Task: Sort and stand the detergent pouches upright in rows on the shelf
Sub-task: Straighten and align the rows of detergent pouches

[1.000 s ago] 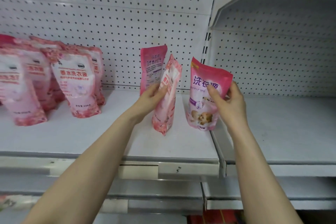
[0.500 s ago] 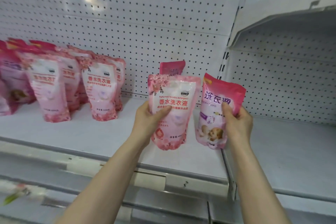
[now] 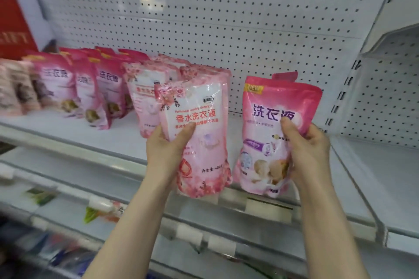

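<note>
White shelf (image 3: 118,140): standing pouches (image 3: 106,88) already fill rows at left. The left hand (image 3: 167,152) grips a floral pouch (image 3: 204,102) and the right hand (image 3: 310,154) a baby pouch (image 3: 272,102), both lifted near the front edge. These two, and a back pouch (image 3: 284,76), likely remain to place.

This is looking like a shop aisle. A white metal shelf (image 3: 68,130) is running along perforated pegboard panels (image 3: 204,18), with pale label holders (image 3: 268,209) sitting along its front edge. Many alike detergent pouches (image 3: 56,79) are standing in rows as stock. A red sign (image 3: 13,29) is showing at the left, and blurred packaged goods (image 3: 64,253) are lying on the tier below.
</note>
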Tool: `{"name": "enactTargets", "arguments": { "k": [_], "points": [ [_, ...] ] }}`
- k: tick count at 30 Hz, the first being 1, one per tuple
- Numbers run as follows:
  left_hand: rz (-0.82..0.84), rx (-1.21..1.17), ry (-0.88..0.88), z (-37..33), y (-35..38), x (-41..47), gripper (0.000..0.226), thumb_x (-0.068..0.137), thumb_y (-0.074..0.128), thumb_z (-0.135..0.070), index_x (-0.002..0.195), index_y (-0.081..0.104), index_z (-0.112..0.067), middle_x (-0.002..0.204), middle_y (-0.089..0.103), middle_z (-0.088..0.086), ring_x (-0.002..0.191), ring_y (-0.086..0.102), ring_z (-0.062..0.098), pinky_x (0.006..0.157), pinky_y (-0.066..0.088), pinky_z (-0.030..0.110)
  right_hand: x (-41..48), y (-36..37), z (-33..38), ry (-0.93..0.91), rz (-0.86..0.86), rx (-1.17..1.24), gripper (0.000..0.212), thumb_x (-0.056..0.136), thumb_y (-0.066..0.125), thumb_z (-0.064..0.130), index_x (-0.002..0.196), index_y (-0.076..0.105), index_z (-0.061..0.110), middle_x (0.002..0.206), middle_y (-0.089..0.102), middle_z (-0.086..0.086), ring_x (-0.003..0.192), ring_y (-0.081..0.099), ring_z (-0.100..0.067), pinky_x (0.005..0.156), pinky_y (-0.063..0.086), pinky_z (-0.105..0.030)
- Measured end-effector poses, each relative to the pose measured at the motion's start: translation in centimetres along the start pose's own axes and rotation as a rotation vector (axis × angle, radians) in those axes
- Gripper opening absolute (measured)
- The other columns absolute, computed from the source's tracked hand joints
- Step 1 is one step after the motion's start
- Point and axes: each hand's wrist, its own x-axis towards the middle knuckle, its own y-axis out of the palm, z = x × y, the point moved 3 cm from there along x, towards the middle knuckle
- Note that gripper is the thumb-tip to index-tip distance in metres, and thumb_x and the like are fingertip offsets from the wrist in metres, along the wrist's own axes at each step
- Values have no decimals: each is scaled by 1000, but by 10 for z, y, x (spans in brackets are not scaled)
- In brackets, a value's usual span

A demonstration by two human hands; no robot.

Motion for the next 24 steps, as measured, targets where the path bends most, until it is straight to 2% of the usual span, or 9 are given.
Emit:
{"name": "enactTargets", "arguments": {
  "k": [3, 6, 9, 12, 15, 18, 24],
  "points": [
    [-36, 23, -5, -16, -64, 8, 22, 84, 72, -13, 105, 69, -10, 98, 76, 5, 89, 73, 24, 80, 59, 44, -30, 52, -4, 0, 24, 20, 3, 92, 67, 19, 90, 68, 16, 82, 77, -1, 74, 75, -18, 58, 59, -31],
    [-79, 41, 10, -34, -130, 17, 20, 85, 70, -12, 105, 69, -11, 97, 76, 5, 88, 74, 23, 76, 60, 40, -59, 103, -13, 22, 42, 27, 2, 90, 68, 19, 90, 68, 17, 85, 77, -4, 78, 75, -20, 65, 62, -35],
    [-117, 52, 26, -48, -194, 26, 20, 84, 71, -13, 105, 69, -12, 99, 76, 6, 90, 73, 24, 78, 58, 41, -84, 149, -23, 20, 45, 33, 3, 89, 69, 19, 87, 70, 18, 82, 77, -1, 78, 75, -17, 65, 61, -32],
    [-155, 43, 17, -57, -248, 35, 20, 85, 70, -14, 105, 69, -15, 99, 76, 4, 89, 74, 21, 74, 60, 38, -106, 190, -31, 23, 44, 40, 2, 89, 70, 17, 87, 72, 17, 85, 77, -4, 81, 74, -20, 69, 61, -35],
    [-206, 37, 18, -63, -290, 47, 25, 84, 71, -16, 109, 67, -13, 101, 75, 4, 88, 74, 19, 68, 60, 33, -120, 228, -35, 31, 67, 29, 2, 88, 71, 18, 87, 72, 16, 88, 77, -8, 86, 74, -26, 74, 62, -41],
    [-240, -3, 29, -71, -324, 62, 25, 85, 69, -14, 111, 66, -13, 99, 76, 0, 87, 74, 17, 64, 59, 27, -127, 270, -36, 15, 120, 26, 4, 87, 71, 20, 84, 72, 20, 86, 77, -5, 84, 74, -24, 73, 62, -41],
    [-289, -6, 99, -86, -380, 102, 21, 89, 65, -15, 109, 67, -19, 106, 75, -2, 96, 72, 16, 75, 60, 30, -122, 360, -45, -36, 240, 51, 7, 88, 71, 20, 81, 71, 19, 81, 76, -1, 80, 73, -17, 68, 59, -32]
  ]
}}
